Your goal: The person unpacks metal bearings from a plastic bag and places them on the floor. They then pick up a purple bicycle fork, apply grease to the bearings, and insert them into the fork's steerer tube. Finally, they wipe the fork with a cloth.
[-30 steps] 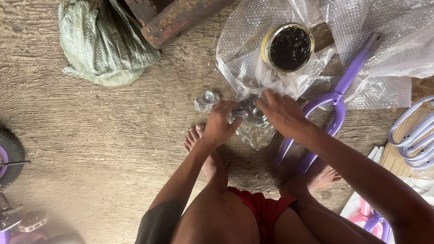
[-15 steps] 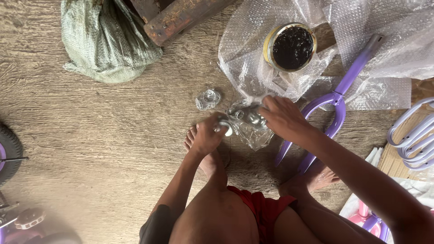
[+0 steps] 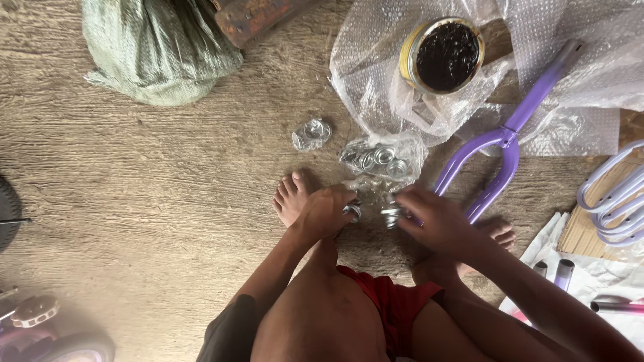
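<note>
Left hand (image 3: 327, 212) fingers pinch a small silver metal ring (image 3: 353, 212); right hand (image 3: 436, 224) fingers clamp a silver threaded metal fitting (image 3: 390, 216), beside the clear plastic bag of washers (image 3: 379, 161).

A worn, grainy wooden floor (image 3: 154, 194) carries everything. On it lie a green woven sack (image 3: 157, 50), crumpled bubble wrap (image 3: 376, 87), a small clear bag of metal rings (image 3: 380, 159), a smaller clear packet (image 3: 311, 134) and a purple bicycle fork (image 3: 506, 137).

Rough, dusty concrete floor (image 3: 154, 194) — streaked grey-brown, under soft, even light.
</note>
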